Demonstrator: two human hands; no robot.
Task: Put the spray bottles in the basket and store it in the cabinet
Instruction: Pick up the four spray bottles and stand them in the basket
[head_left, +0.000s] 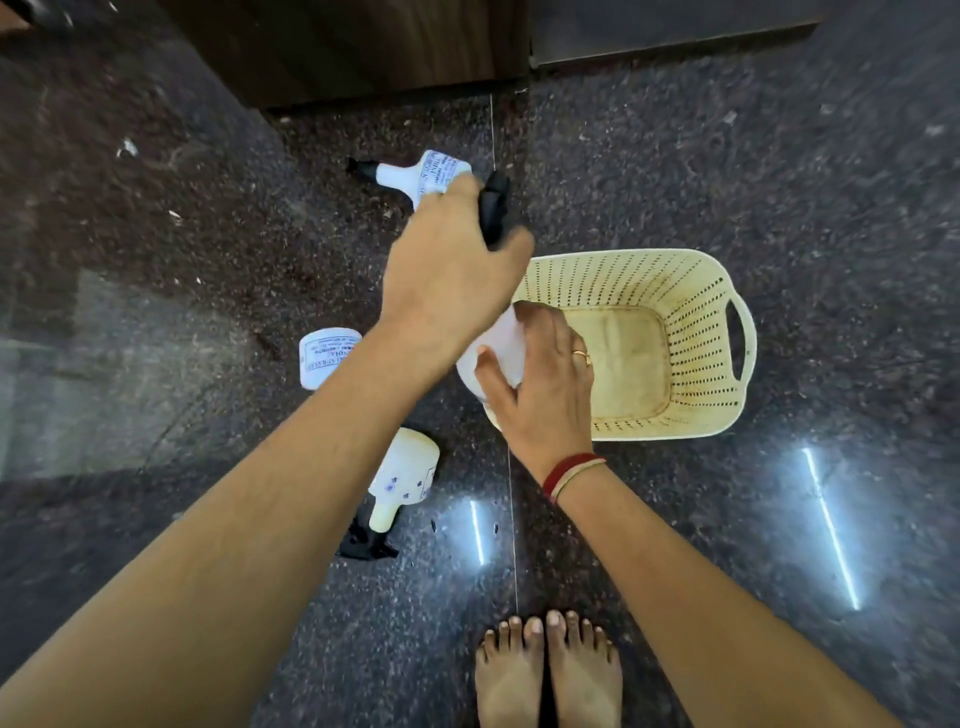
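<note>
A cream perforated basket (691, 291) stands on the dark floor, with nothing inside it. Over its left rim both hands hold one white spray bottle (501, 345). My left hand (452, 270) grips its black trigger head (493, 208), and my right hand (540, 379) wraps the white body. Three more white spray bottles lie on the floor to the left: one far bottle (415, 174) with a black nozzle, one labelled bottle (324, 356) partly hidden by my left forearm, and one near bottle (400, 478) with its black head pointing toward me.
A dark wooden cabinet (363, 47) stands at the top of the view, beyond the bottles. My bare feet (548, 670) are at the bottom centre. The polished granite floor (779, 156) reflects bright light strips on the right.
</note>
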